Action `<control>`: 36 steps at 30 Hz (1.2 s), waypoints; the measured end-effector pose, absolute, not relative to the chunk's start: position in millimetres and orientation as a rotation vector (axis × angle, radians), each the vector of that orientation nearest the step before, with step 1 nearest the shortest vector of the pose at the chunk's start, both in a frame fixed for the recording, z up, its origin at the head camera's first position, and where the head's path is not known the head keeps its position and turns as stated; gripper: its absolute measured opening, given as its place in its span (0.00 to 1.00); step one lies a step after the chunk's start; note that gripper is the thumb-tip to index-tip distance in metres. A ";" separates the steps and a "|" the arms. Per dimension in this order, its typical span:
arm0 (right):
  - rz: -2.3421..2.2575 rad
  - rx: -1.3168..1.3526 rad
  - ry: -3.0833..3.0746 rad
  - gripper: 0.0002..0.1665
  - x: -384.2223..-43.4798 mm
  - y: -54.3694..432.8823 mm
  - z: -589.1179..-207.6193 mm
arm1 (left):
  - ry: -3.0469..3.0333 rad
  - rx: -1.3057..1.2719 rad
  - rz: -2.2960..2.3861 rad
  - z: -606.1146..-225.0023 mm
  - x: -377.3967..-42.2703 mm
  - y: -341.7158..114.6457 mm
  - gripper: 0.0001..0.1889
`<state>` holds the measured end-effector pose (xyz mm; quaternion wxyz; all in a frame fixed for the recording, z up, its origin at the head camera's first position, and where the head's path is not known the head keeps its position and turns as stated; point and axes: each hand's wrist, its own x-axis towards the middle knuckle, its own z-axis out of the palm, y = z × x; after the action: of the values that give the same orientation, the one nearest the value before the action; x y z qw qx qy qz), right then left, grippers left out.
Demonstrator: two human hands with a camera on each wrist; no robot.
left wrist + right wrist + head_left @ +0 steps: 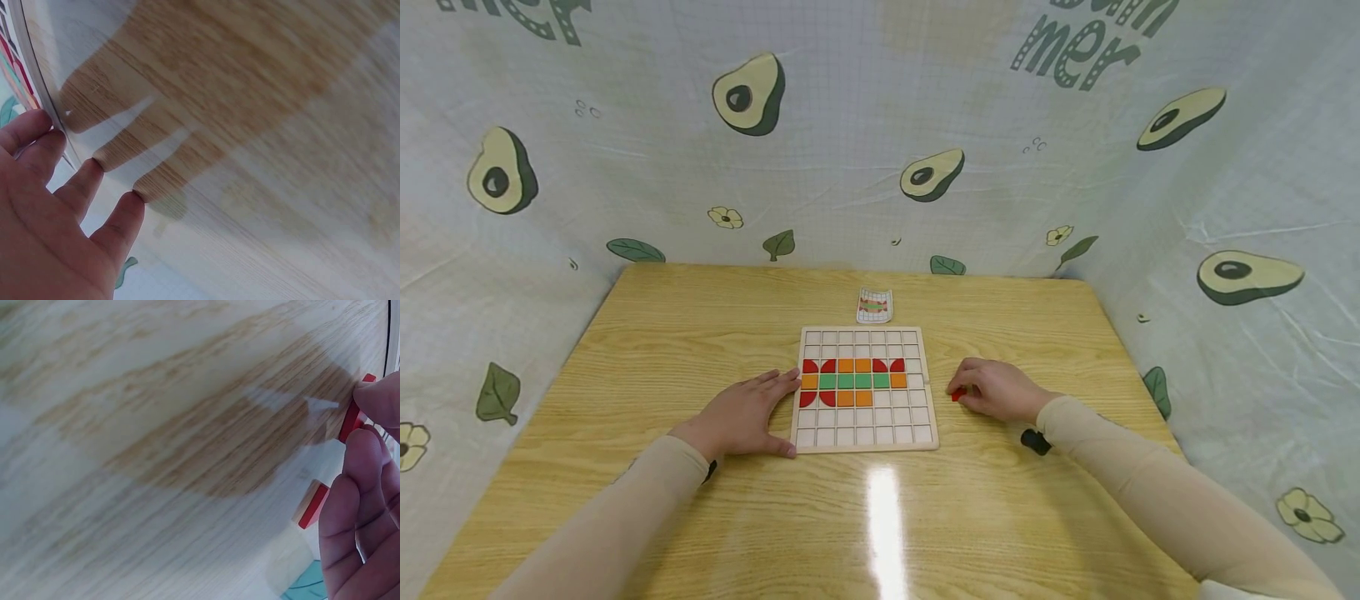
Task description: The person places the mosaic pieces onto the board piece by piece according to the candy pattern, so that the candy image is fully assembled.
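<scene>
A square wooden grid board [865, 436] lies mid-table, with rows of red, orange and green tiles in its cells. My left hand [741, 415] rests at the board's left side, fingers spread, the fingertips and thumb against its edge. To the right of the board, my right hand [1003, 390] pinches a red tile [957, 395] between thumb and fingers, close to the tabletop. The right wrist view shows that pinched red tile [352, 422] partly covered by the fingers. Beyond it, a second red-topped wooden tile [311, 505] lies on the table near the fingers.
Behind the board lies a small card [874, 307] printed with a coloured grid pattern. The wooden table [715, 517] ends at a hanging cloth [842, 208] with avocado prints at the back and sides. A bright reflection crosses the table in front of the board.
</scene>
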<state>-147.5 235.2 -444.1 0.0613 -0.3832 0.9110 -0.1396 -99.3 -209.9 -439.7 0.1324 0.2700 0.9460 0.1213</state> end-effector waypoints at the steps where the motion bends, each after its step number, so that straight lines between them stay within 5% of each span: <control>1: -0.421 -1.162 2.754 0.10 -147.7 235.3 -444.5 | 2.746 0.787 0.357 -440.1 -99.4 -209.9 0.57; 36: -0.601 -1.170 2.680 0.09 -162.6 187.0 -434.2 | 2.733 0.769 0.351 -441.0 -99.4 -211.0 0.58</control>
<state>-162.6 187.0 -434.2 0.0780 -0.3906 0.8950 -0.2007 -99.4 -211.0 -441.0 0.1401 0.2660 0.9460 0.1214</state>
